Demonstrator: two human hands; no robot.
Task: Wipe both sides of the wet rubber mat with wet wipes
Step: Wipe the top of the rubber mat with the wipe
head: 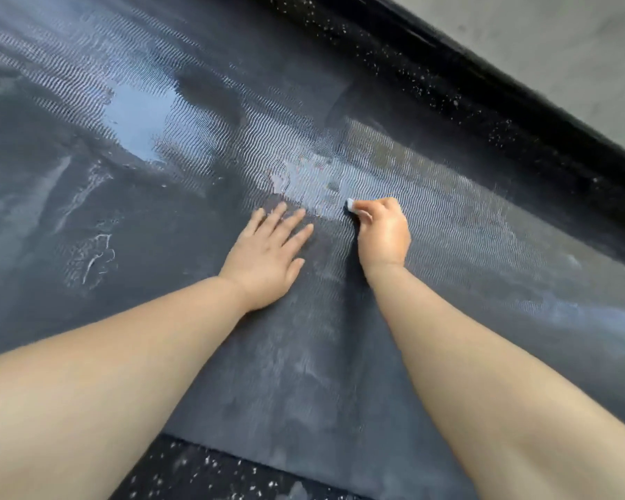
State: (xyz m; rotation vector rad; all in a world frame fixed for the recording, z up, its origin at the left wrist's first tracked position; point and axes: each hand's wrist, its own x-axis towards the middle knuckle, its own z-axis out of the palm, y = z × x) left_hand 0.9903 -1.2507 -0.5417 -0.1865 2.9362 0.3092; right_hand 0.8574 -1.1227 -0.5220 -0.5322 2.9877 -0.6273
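A large dark rubber mat (159, 218) with a fine wavy ribbed texture fills most of the view. Wet, shiny patches lie across its middle and upper left. My left hand (267, 254) presses flat on the mat with fingers spread. Just to its right, my right hand (383, 232) grips a small bunched white wet wipe (350, 204); only a bit of the wipe shows past the fingers, touching the mat at the edge of a wet patch.
The mat's far edge curls up into a dark speckled roll (484, 102) along the upper right, with grey floor (574, 48) beyond it. A dark speckled surface (203, 474) shows below the mat's near edge.
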